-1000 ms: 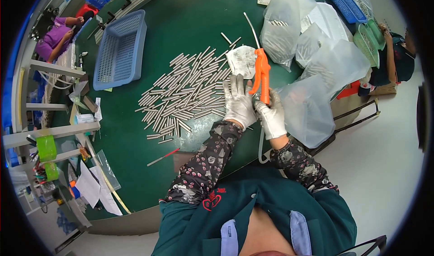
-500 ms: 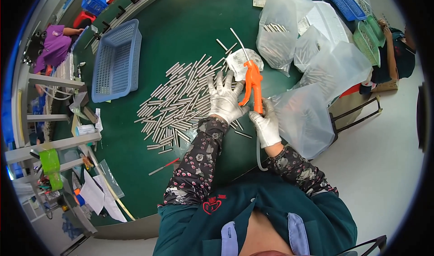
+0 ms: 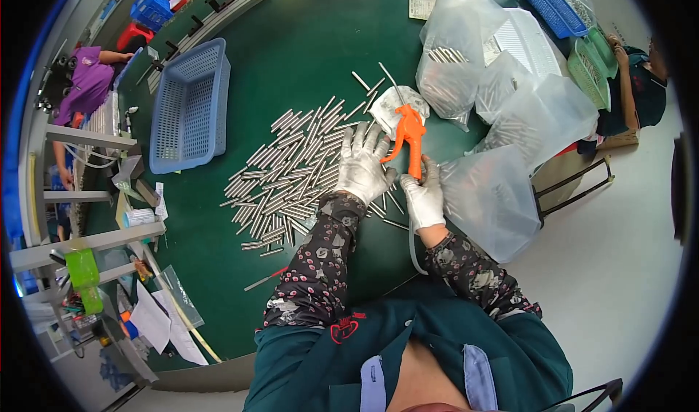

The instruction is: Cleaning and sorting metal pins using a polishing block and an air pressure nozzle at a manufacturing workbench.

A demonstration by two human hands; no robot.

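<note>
A heap of short steel pins lies spread over the green table. My left hand, in a whitish glove, rests flat on the right part of the heap with its fingers spread. My gloved right hand is closed round the lower end of an orange air blow gun. The gun's thin bent nozzle points away from me, over a crumpled white piece of material at the heap's far right. Its hose runs down beside my right wrist. Some pins are hidden under my left hand.
A blue plastic basket stands left of the heap. Clear bags of pins crowd the right side, one bag close to my right hand. A red-handled tool lies near my left forearm. Other people work at both sides.
The air gun's nozzle tip has dropped back a little toward me, and the gun looks more steeply tilted. My left hand stays spread on the pins. The whole view has shifted slightly.
</note>
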